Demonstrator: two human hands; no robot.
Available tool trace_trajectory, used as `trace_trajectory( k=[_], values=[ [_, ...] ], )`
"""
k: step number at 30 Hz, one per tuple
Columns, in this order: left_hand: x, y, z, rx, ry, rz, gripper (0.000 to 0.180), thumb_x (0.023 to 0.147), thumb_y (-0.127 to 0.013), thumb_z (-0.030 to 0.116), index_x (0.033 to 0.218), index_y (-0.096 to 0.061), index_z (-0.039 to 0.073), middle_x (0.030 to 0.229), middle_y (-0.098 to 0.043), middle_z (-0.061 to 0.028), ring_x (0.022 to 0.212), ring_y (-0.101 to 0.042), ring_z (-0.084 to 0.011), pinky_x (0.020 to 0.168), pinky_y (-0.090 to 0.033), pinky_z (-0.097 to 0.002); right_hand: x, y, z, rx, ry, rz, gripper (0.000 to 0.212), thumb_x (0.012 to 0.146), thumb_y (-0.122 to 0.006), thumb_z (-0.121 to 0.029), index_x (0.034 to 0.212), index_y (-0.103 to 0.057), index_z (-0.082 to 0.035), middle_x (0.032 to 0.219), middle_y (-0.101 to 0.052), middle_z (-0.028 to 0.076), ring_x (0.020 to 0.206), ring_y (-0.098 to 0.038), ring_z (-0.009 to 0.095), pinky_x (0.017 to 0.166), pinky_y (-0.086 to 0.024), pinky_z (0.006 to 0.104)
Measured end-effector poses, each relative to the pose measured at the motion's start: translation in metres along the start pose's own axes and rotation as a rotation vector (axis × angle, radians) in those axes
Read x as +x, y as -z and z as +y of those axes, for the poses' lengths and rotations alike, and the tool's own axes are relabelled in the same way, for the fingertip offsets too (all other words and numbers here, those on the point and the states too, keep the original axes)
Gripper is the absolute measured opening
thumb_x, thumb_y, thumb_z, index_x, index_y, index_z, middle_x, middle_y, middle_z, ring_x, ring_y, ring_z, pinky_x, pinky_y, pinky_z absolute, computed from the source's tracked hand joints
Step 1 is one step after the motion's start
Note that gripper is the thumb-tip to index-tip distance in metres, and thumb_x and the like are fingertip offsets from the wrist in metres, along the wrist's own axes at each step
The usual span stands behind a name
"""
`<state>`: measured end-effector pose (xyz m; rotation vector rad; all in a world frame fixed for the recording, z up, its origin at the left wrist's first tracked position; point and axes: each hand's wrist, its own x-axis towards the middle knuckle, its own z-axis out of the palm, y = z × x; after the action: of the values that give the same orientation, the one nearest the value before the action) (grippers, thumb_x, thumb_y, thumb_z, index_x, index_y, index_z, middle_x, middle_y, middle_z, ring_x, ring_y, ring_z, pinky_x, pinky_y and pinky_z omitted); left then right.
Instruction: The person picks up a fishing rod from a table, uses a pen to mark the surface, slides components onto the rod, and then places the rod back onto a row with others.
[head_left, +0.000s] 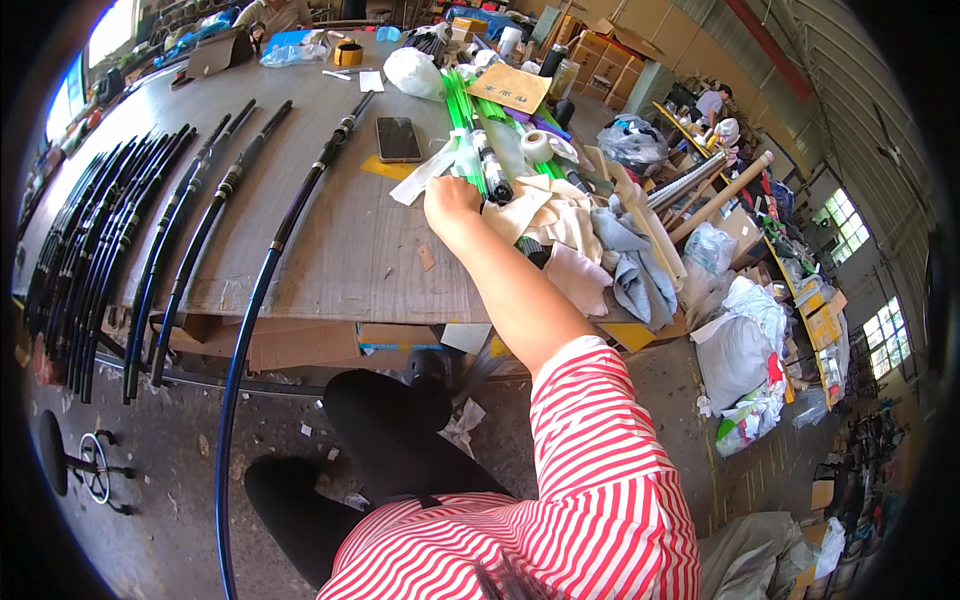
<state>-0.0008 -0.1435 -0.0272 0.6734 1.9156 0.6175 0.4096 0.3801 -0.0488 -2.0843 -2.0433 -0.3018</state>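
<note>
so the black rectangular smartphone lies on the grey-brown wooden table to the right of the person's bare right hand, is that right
Not quite: the head view shows the black rectangular smartphone to the left of the bare right hand. It does lie on the grey-brown wooden table.

Right hand (453, 203) curled at left edge of green strips (458, 103) and cream cloth (560, 222) on the desk (370, 265); fingertips hidden. Phone (398, 140) lies far-left of it. Farther left: dark rods (100, 250), roughly parallel, one long rod (268, 270) overhanging the near edge.
</note>
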Motion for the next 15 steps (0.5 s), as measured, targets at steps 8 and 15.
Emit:
trace_trajectory(
  k=[8, 15],
  values=[
    [0.005, -0.004, -0.003, 0.063, -0.031, -0.047, 0.029, 0.092, -0.045, 0.025, 0.066, -0.048, 0.011, 0.053, -0.038, 0.0071, 0.046, -0.032, -0.0027, 0.040, -0.023, -0.0200, -0.004, 0.010, 0.008, 0.002, -0.053, -0.013, 0.025, 0.082, -0.042, -0.011, 0.087, -0.066, -0.004, 0.089, -0.064, 0.017, 0.086, -0.063, 0.030, 0.073, -0.050, 0.0378],
    [0.023, 0.019, -0.067, 0.362, -0.253, -0.115, 0.027, 0.088, -0.051, 0.027, 0.104, -0.053, 0.006, 0.095, -0.055, -0.0097, 0.087, -0.049, -0.0185, 0.077, -0.040, -0.0340, 0.007, 0.006, 0.016, 0.105, -0.251, 0.198, 0.026, 0.082, -0.046, -0.019, 0.085, -0.064, -0.001, 0.090, -0.062, 0.022, 0.087, -0.060, 0.036, 0.073, -0.047, 0.0459]
  ],
)
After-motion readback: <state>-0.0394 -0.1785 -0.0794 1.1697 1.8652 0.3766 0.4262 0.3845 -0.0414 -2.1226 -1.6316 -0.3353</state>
